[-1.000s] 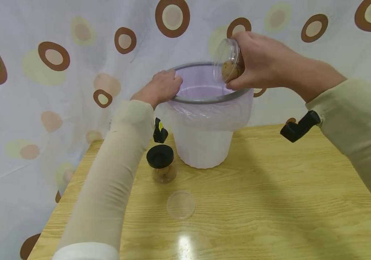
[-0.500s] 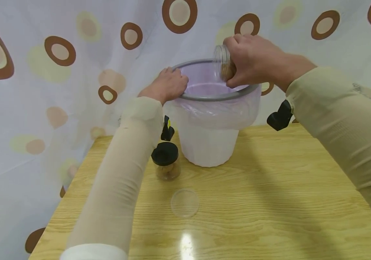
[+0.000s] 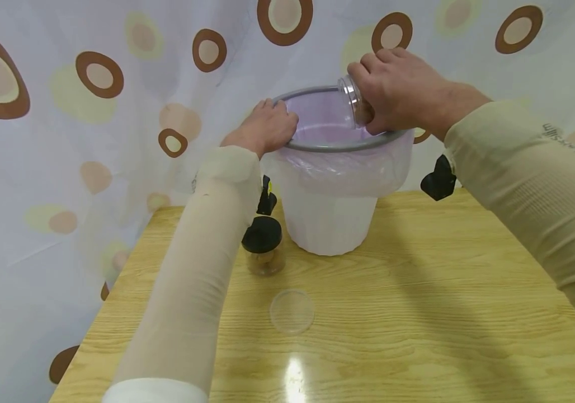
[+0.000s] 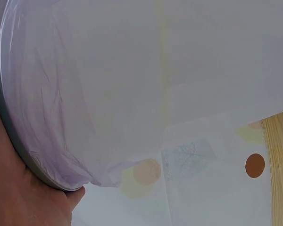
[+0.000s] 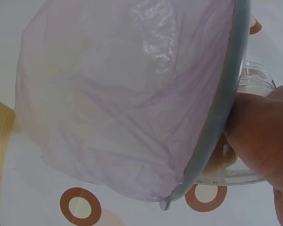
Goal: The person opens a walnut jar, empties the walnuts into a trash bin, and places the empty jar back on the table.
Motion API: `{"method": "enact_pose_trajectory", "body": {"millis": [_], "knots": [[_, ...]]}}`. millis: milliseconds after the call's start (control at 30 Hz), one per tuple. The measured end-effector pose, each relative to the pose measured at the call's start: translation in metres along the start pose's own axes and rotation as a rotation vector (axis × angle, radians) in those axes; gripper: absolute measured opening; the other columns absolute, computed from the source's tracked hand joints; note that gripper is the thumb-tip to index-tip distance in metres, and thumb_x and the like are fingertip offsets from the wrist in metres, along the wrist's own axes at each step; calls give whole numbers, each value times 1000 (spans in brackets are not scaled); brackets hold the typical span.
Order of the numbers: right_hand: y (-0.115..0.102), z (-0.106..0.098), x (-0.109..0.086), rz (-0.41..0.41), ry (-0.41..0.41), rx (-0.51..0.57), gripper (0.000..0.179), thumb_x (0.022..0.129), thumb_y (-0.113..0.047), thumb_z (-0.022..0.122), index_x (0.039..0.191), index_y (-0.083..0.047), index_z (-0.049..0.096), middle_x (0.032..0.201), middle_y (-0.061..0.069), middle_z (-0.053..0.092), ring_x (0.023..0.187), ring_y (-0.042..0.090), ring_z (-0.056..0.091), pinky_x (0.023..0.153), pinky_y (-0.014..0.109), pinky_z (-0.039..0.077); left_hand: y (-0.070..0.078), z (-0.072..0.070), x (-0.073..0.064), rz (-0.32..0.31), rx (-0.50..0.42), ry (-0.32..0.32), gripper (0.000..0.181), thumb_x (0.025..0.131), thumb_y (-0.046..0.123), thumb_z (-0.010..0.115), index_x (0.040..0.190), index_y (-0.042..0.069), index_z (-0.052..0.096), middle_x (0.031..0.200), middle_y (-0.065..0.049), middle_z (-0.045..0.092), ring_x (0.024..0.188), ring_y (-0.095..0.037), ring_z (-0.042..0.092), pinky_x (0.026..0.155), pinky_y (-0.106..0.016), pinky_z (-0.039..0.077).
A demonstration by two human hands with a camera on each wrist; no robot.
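A white trash bin [image 3: 330, 224] with a grey rim [image 3: 348, 147] stands on the table, a pale purple plastic bag [image 3: 350, 173] folded over its top. My left hand [image 3: 267, 126] grips the rim on the left; the left wrist view shows it lying along that rim. Over the right part of the bin's mouth, my right hand [image 3: 403, 89] holds a clear jar [image 3: 350, 101] on its side, opening toward the left. Brown pieces [image 5: 221, 155] show inside the jar in the right wrist view. The palm and fingers hide most of the jar.
A second clear jar [image 3: 266, 263] with a black lid [image 3: 262, 235] stands left of the bin, close to my left sleeve. A clear round lid [image 3: 292, 312] lies flat on the wooden table [image 3: 393, 347]. Behind hangs a patterned curtain [image 3: 131, 140].
My right hand has turned and brought the jar left and lower over the bin, covering more of its contents. The left hand stays on the rim. The head view has shifted slightly.
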State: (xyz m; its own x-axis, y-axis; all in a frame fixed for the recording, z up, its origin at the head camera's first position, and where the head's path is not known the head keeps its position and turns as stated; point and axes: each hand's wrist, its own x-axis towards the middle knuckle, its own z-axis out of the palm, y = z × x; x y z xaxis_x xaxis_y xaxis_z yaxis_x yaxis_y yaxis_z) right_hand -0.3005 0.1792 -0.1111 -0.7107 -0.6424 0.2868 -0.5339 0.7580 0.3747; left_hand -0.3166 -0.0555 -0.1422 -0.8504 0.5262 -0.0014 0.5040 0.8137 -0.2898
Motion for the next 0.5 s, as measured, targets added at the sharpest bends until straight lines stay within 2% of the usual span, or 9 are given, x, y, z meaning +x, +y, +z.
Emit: {"method": "enact_pose_trajectory", "body": {"millis": [267, 400, 500], "knots": [[-2, 3, 1, -90, 75, -87, 62, 72, -11, 77, 119, 9, 41, 107, 27, 50, 105, 46, 48, 102, 57, 37, -1, 2, -1, -6, 47, 6, 40, 107, 6, 21, 130, -6, 51, 138, -29, 47, 134, -43, 42, 120, -52, 26], [-3, 4, 2, -124, 109, -127, 56, 76, -10, 73, 117, 9, 41, 104, 28, 50, 102, 46, 48, 100, 57, 38, 0, 2, -1, 0, 51, 8, 41, 107, 7, 21, 131, -5, 51, 140, -29, 47, 136, -43, 41, 120, -52, 25], [-4, 3, 1, -137, 119, -145, 52, 78, -9, 72, 116, 9, 42, 105, 28, 51, 104, 47, 48, 104, 56, 37, 0, 0, -1, -3, 28, -4, 41, 107, 8, 21, 133, -4, 51, 143, -28, 45, 137, -42, 39, 121, -51, 23]]}}
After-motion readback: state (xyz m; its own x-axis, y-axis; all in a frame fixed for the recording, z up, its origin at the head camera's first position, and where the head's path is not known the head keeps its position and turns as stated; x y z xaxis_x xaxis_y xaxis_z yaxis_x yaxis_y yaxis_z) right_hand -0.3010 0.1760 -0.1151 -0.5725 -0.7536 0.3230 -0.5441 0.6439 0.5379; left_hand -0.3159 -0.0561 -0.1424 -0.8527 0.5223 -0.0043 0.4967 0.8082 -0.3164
